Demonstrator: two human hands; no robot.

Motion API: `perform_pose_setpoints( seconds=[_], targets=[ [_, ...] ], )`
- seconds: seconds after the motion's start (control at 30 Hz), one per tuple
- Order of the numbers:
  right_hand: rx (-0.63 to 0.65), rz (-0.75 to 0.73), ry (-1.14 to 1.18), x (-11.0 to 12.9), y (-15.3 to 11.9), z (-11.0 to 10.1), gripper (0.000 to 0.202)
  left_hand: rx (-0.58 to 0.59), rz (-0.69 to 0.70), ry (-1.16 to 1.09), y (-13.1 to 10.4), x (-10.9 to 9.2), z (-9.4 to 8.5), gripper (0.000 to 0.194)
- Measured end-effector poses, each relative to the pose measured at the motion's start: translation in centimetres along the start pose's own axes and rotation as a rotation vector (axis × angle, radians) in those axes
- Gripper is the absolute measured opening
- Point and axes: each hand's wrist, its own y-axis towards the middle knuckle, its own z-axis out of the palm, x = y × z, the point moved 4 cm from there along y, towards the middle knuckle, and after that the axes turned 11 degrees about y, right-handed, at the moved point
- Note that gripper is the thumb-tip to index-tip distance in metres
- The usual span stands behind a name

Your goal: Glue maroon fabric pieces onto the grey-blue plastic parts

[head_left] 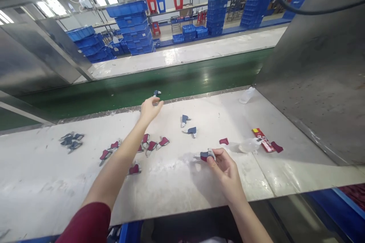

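My left hand is stretched out to the near edge of the green conveyor belt. Its thumb and fingers are apart, and nothing shows between them. Just beyond the fingertips, a small blue-and-grey plastic part lies on the belt. Above the white worktop, my right hand pinches a blue-and-maroon plastic part with a pale grey end. Two blue-grey parts lie between my hands. Several maroon-and-grey parts are scattered beside my left forearm. A loose maroon piece rests beyond my right hand.
A clear squeeze bottle lies by a red packet and another maroon piece. A translucent container stands farther back. Blue-grey parts form a cluster at left. A metal panel bounds the right.
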Motion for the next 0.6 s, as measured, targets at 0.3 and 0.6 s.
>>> perform_pose_setpoints(
  seconds=[0.3,0.6],
  targets=[
    [-0.138,0.107,0.292,2.6,0.4,-1.3,0.037,0.008,-0.086,0.135,8.9,4.1,2.2,0.014],
    [-0.079,-0.062,0.203,4.7,-0.7,-1.0,0.070,0.100,0.129,0.119,2.6,0.3,2.0,0.032]
  ],
)
